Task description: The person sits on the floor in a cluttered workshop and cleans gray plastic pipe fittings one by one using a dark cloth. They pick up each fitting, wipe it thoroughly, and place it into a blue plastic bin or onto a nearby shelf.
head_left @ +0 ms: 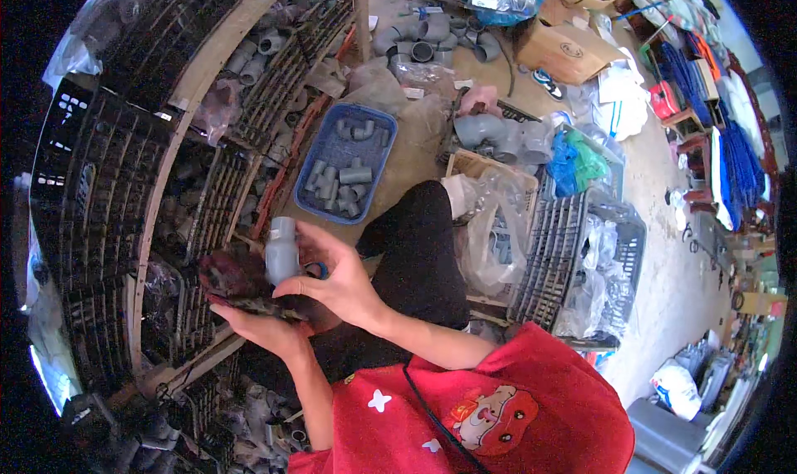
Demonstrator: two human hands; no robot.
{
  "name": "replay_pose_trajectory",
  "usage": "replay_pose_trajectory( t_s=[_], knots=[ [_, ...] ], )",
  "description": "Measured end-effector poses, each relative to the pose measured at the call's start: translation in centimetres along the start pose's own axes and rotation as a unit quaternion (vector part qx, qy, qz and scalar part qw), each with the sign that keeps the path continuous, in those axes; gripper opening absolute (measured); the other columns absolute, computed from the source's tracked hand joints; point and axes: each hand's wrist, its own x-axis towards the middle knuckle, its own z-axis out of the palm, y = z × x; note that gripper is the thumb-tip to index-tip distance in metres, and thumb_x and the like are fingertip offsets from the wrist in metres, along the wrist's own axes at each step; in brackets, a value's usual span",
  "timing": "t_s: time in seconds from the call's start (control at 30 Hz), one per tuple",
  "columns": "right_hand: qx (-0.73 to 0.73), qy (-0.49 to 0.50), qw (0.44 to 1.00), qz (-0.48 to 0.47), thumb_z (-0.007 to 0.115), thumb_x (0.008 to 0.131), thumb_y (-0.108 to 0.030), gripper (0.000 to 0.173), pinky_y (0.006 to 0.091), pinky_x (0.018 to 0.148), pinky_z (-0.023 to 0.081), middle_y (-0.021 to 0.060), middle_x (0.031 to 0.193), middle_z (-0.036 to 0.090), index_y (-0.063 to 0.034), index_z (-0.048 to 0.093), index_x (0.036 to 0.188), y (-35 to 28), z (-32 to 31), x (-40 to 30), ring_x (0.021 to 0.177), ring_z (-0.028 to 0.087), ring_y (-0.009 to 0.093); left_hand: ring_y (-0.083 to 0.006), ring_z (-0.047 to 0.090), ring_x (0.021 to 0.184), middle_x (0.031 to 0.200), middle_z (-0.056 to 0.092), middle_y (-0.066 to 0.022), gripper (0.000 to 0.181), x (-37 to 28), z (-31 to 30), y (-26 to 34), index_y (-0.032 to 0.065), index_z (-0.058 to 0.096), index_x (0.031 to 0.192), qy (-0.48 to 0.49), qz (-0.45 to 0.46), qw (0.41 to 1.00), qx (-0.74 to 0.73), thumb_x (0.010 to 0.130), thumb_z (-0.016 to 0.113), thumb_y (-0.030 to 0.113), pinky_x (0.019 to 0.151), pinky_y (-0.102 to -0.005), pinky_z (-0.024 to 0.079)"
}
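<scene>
A grey plastic pipe reducer (283, 253) is gripped upright between the thumb and fingers of my right hand (336, 275). Just below and to the left, my left hand (261, 328) holds a dark reddish cloth (233, 275), blurred, on its palm close to the fitting. A blue plastic basket (391, 156) stands on the floor beyond my hands, and several grey pipe fittings (355, 175), among them tees and elbows, lie inside it.
Black crates (118, 163) on wooden shelving (165, 163) rise at the left. Larger grey elbows (433, 32) lie on the floor at the top. Right of my leg stand a tan crate (529, 194) with plastic bags and a dark crate (635, 268). A cardboard box (560, 50) sits farther back.
</scene>
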Motion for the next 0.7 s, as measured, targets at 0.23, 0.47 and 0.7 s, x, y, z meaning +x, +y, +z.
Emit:
replay_pose_trajectory(
  t_s=[0.23,0.47,0.7],
  knots=[
    [0.052,-0.01,0.998,0.032,0.083,0.062,-0.007,0.074,0.0307,0.088,0.041,0.0082,0.104,0.057,-0.0035,0.037,0.121,-0.2,-1.8,-0.4,0.099,0.053,0.015,-0.0208,0.049,0.106,0.119,0.052,-0.0169,0.06,1.3,-1.1,-4.0,-0.0085,0.046,0.123,-0.071,0.105,0.968,0.218,0.098,0.029,0.043,0.096,-0.0339,0.036],
    [0.048,0.058,0.997,-0.009,0.084,0.06,-0.005,0.072,0.0296,0.088,0.041,0.0086,0.108,0.056,-0.0051,0.039,0.117,-0.1,-2.6,-0.1,0.099,0.053,0.015,-0.0215,0.053,0.103,0.115,0.055,-0.0167,0.053,-1.5,3.4,-2.1,-0.0098,0.048,0.119,-0.063,0.003,0.998,-0.01,0.098,0.034,0.036,0.089,-0.0337,0.042],
    [0.115,0.085,0.99,0.002,0.084,0.059,-0.008,0.069,0.0306,0.084,0.043,0.0085,0.1,0.057,-0.0046,0.038,0.111,-0.4,-4.2,0.5,0.097,0.055,0.018,-0.0229,0.054,0.098,0.11,0.058,-0.0161,0.05,-0.1,2.9,-5.1,-0.0053,0.05,0.119,-0.136,0.127,0.957,0.224,0.097,0.036,0.037,0.091,-0.0361,0.041]
  ],
)
